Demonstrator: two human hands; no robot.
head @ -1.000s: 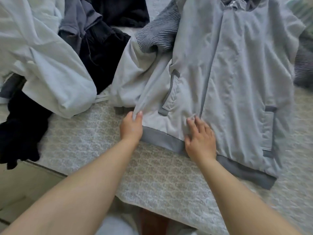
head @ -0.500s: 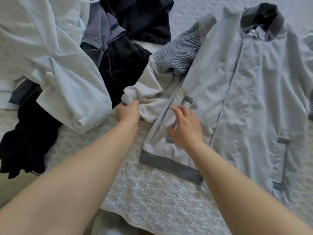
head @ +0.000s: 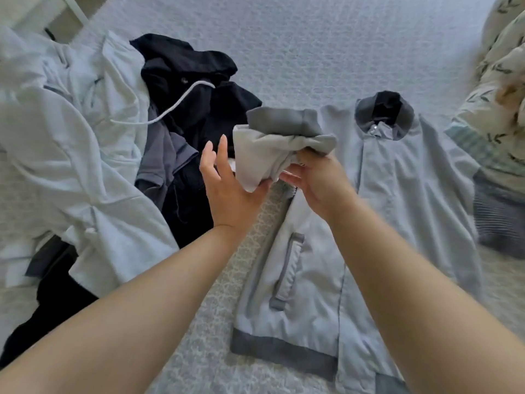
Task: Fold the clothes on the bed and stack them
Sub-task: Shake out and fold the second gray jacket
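A light grey zip jacket (head: 397, 211) with dark grey collar, hem band and pocket trim lies face up on the bed. Its left sleeve (head: 272, 149), ending in a dark grey cuff (head: 284, 119), is lifted and bunched above the jacket's left side. My right hand (head: 318, 177) grips the bunched sleeve fabric from the right. My left hand (head: 227, 186) has straight, spread fingers, its palm and thumb against the sleeve's lower left edge.
A pile of unfolded clothes lies to the left: a pale blue hoodie (head: 71, 155) with a white drawstring and black garments (head: 193, 92). A leaf-print fabric (head: 500, 89) and a ribbed grey piece (head: 497, 220) lie at the right. The patterned bedspread (head: 298, 44) stretches beyond.
Both hands left the jacket's hem and side and lifted the left sleeve off the bed. The view tilted up, showing the whole jacket and more of the bed.
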